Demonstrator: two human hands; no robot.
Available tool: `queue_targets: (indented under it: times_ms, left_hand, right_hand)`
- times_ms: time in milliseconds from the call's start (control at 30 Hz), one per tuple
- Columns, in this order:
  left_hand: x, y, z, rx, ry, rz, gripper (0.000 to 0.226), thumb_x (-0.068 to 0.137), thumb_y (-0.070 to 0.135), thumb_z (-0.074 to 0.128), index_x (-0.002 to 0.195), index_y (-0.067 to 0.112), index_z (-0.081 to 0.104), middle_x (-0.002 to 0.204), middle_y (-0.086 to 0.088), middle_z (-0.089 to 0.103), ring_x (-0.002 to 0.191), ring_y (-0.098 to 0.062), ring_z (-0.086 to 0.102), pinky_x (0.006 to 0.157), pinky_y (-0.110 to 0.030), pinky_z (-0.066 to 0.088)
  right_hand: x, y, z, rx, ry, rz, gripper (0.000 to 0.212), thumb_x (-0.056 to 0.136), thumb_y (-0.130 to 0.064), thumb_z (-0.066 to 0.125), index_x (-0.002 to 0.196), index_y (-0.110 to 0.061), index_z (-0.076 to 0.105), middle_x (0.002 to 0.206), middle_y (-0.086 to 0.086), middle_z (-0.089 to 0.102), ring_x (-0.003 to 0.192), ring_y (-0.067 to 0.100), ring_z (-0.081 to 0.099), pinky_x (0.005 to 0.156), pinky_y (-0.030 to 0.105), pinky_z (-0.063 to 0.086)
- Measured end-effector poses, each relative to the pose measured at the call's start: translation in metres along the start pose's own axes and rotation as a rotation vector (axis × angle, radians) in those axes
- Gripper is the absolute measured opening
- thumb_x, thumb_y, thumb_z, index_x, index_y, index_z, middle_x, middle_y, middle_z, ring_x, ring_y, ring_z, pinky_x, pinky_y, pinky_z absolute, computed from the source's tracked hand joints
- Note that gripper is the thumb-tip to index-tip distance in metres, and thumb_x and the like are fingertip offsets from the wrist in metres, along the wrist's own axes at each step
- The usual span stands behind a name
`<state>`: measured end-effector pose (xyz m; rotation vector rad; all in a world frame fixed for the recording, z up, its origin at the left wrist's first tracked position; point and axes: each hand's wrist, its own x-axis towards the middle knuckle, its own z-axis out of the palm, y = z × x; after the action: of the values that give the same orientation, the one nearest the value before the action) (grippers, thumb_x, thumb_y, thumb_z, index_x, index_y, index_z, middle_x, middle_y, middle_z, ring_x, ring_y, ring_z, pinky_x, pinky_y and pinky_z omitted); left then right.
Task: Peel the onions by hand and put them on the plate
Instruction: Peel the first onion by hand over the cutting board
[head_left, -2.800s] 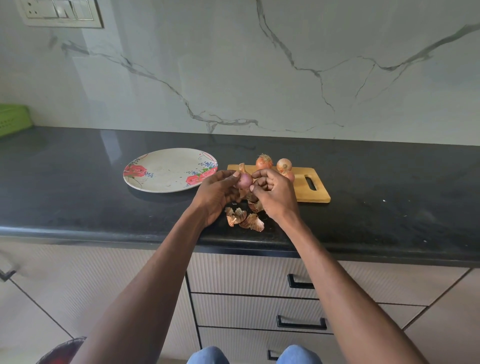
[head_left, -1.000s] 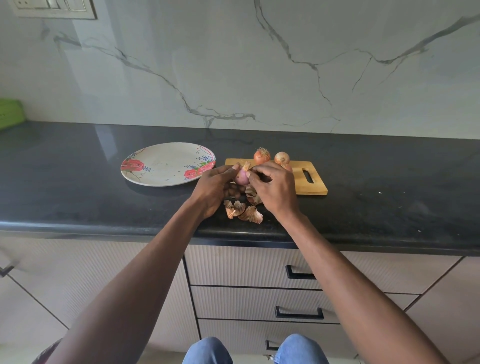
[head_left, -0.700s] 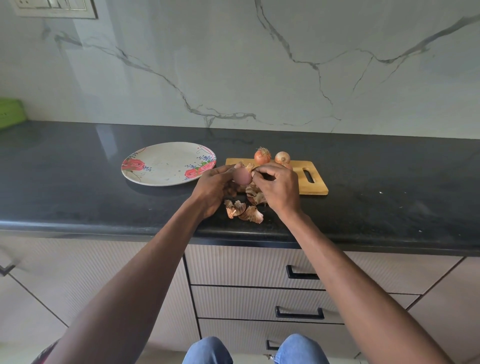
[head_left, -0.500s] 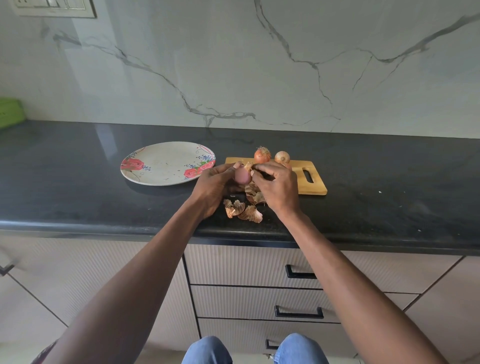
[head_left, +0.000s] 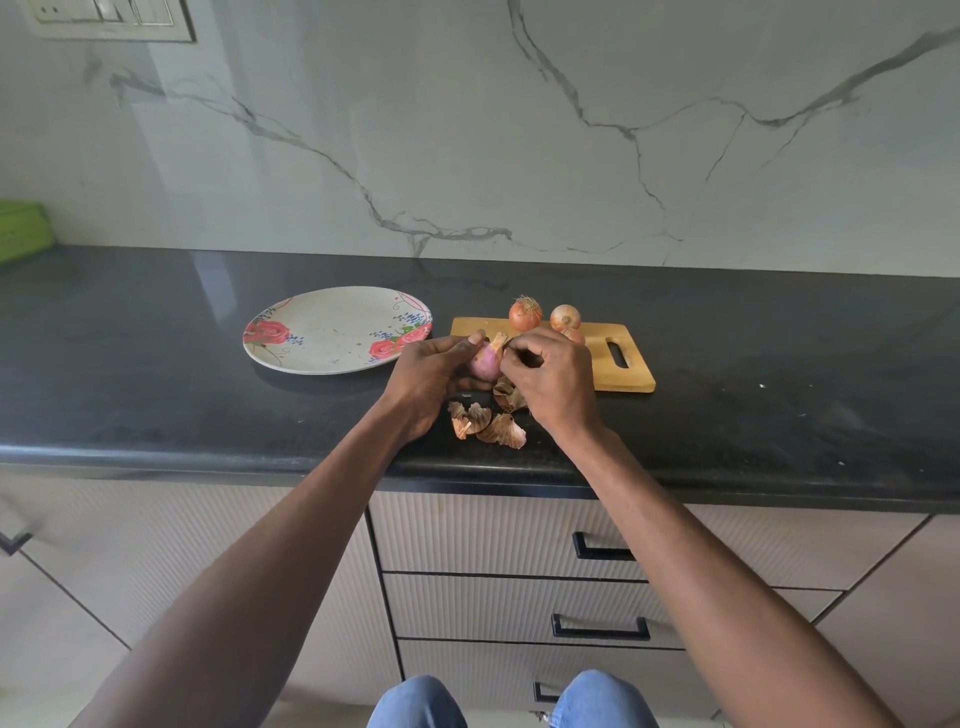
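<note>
Head view: left hand (head_left: 426, 371) fingers around half-peeled onion (head_left: 485, 359), right hand (head_left: 553, 376) fingers pinching its skin; no legible writing.

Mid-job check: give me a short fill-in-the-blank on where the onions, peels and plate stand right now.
1. The floral plate holds ____ onions.
2. The left hand holds a pinkish, partly peeled onion while the right hand pinches its ____.
3. The loose dry peels lie on the black ____.
4. The unpeeled onions rest on the wooden ____.

Missing words: no; skin; countertop; cutting board
</note>
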<state>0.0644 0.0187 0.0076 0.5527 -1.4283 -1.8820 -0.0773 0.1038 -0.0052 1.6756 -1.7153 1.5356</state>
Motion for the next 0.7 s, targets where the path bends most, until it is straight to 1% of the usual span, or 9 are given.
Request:
queue_targets:
  times_ms: [67,167,267,433,500,600,667,700]
  left_hand:
    - [-0.0003,0.0002,0.0015,-0.013,0.005,0.006,0.02,0.097,0.017,0.061,0.093,0.0,0.071,0.087,-0.015,0.075,0.074,-0.021,0.072,0.068,-0.028,0.062]
    - [-0.001,0.0008,0.0023,-0.052,0.011,0.003,0.02,0.098,0.016,0.059,0.094,0.0,0.07,0.088,-0.015,0.075,0.075,-0.022,0.073,0.067,-0.027,0.062]
    - [-0.0005,0.0014,0.0023,-0.083,0.01,-0.012,0.02,0.101,0.015,0.056,0.1,-0.002,0.066,0.091,-0.016,0.075,0.08,-0.023,0.074,0.07,-0.027,0.062]
    - [0.0028,0.0013,0.0017,-0.099,0.019,-0.049,0.019,0.1,0.012,0.059,0.111,-0.004,0.061,0.101,-0.017,0.072,0.088,-0.024,0.075,0.081,-0.033,0.063]
    - [0.0025,0.0022,0.0024,-0.103,0.017,-0.056,0.023,0.099,0.009,0.059,0.117,-0.005,0.057,0.104,-0.018,0.071,0.089,-0.024,0.075,0.083,-0.035,0.063]
    - [0.0022,0.0026,0.0023,-0.162,0.023,-0.035,0.024,0.1,0.005,0.056,0.123,-0.002,0.053,0.105,-0.017,0.071,0.089,-0.025,0.075,0.078,-0.035,0.063]
    - [0.003,0.0017,0.0009,-0.167,0.017,-0.029,0.028,0.101,0.006,0.055,0.129,0.0,0.054,0.11,-0.018,0.071,0.094,-0.026,0.074,0.077,-0.033,0.062]
    - [0.0039,0.0012,-0.0001,-0.156,0.011,-0.028,0.031,0.101,0.008,0.055,0.131,0.0,0.055,0.113,-0.019,0.071,0.097,-0.027,0.073,0.078,-0.032,0.062]
  right_hand:
    - [0.0007,-0.0019,0.0001,0.023,0.01,0.027,0.004,0.084,-0.003,0.072,0.083,-0.002,0.076,0.081,0.007,0.071,0.072,0.013,0.063,0.067,0.025,0.054]
    - [0.0005,-0.0057,0.0,0.06,0.012,0.047,0.01,0.084,-0.008,0.075,0.092,-0.003,0.077,0.087,0.007,0.072,0.076,0.009,0.063,0.069,0.014,0.053]
    - [-0.0001,-0.0066,0.0002,0.066,0.029,0.062,0.014,0.082,-0.007,0.077,0.095,-0.002,0.077,0.089,0.006,0.072,0.079,0.005,0.063,0.072,0.007,0.048]
    - [-0.0004,-0.0056,0.0,0.047,0.047,0.062,0.013,0.083,-0.005,0.076,0.095,-0.002,0.078,0.09,0.006,0.074,0.08,0.003,0.063,0.074,0.004,0.047]
    - [-0.0004,-0.0058,-0.0002,0.05,0.054,0.064,0.014,0.083,-0.005,0.076,0.097,-0.003,0.078,0.092,0.007,0.075,0.082,0.003,0.064,0.075,0.006,0.049]
    - [-0.0002,-0.0065,0.0002,0.096,0.05,0.073,0.018,0.084,-0.013,0.078,0.101,-0.005,0.077,0.097,0.003,0.075,0.087,0.005,0.067,0.078,0.02,0.056]
    - [-0.0003,-0.0057,0.0001,0.121,0.013,0.067,0.028,0.081,-0.017,0.082,0.105,-0.007,0.075,0.102,0.001,0.073,0.093,0.008,0.067,0.079,0.021,0.057]
    - [-0.0004,-0.0048,0.0005,0.127,-0.011,0.056,0.031,0.078,-0.016,0.083,0.107,-0.007,0.075,0.104,0.0,0.072,0.095,0.009,0.067,0.08,0.021,0.057]
